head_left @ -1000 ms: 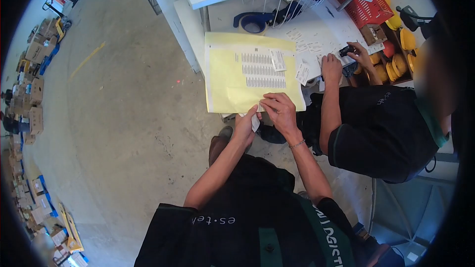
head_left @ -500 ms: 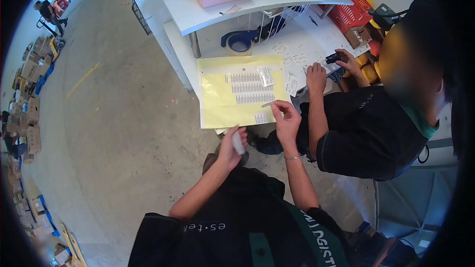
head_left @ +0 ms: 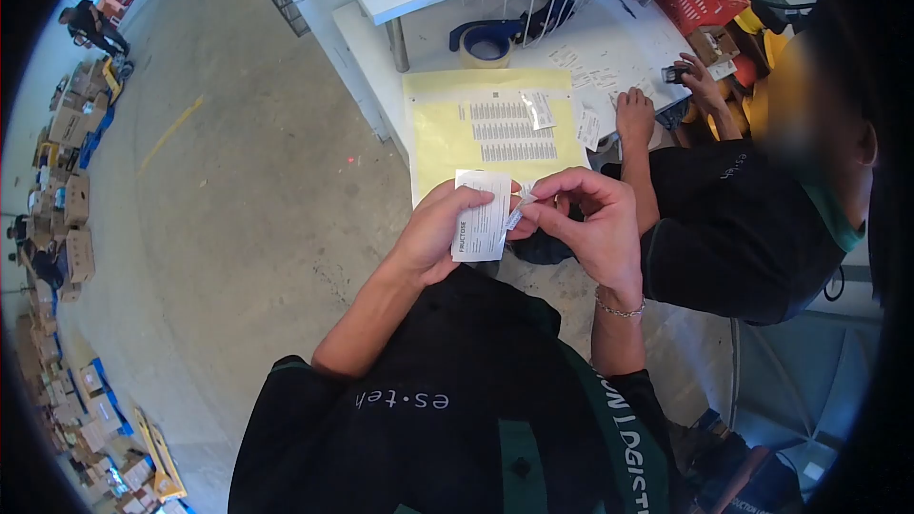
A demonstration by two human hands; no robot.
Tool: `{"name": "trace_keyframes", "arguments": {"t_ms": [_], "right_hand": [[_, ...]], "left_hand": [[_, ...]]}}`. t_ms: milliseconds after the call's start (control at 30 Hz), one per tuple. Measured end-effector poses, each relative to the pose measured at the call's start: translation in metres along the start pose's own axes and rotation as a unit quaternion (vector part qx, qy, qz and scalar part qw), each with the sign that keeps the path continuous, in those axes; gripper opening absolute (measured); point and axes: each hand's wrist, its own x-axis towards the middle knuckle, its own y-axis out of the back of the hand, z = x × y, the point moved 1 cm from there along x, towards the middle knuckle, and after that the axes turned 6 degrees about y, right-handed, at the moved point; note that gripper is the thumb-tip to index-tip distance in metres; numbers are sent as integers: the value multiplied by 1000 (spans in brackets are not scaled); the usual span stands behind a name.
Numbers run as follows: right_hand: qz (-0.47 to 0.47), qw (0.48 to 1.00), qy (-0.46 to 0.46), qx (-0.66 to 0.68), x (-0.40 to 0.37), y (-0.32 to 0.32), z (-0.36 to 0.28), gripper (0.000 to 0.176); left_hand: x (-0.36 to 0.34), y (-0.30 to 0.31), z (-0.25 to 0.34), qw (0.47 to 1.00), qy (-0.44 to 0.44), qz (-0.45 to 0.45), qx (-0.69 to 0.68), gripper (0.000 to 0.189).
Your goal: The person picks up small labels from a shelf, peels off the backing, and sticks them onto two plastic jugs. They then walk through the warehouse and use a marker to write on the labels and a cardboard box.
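My left hand (head_left: 430,228) is closed on a white packet (head_left: 481,219) printed "FRUCTOSE", its thumb lying across the front. Close beside it, my right hand (head_left: 592,219) pinches a small white label strip (head_left: 520,207) between thumb and fingertips, at the packet's right edge. Beyond both hands lies a yellow label sheet (head_left: 443,143) with rows of small printed labels. A small white packet (head_left: 537,110) rests on the sheet's upper right part.
A white desk (head_left: 371,62) holds a tape dispenser (head_left: 488,43) and several paper slips (head_left: 588,128). At the right, a co-worker (head_left: 733,219) in black holds a small dark object (head_left: 675,74). Another person (head_left: 93,29) stands far left, near stacked boxes (head_left: 71,124).
My left hand has risen and turned the packet's printed face up. My right hand has come in beside it with the strip, away from the yellow sheet.
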Motion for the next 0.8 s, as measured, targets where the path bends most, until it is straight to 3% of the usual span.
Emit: {"name": "trace_keyframes", "arguments": {"t_ms": [200,267,367,800], "right_hand": [[-22,998,-10,-59,13,-4,-11,12],[-30,997,-31,-71,16,-7,-12,12],[-42,995,-32,-86,17,-9,-13,12],[-11,998,-27,-53,26,-9,-14,11]], "left_hand": [[3,7,6,997,15,-24,68,33],[6,14,5,992,10,-124,-2,33],[0,3,11,993,-25,-115,26,35],[0,-3,29,993,-10,-117,25,44]]}}
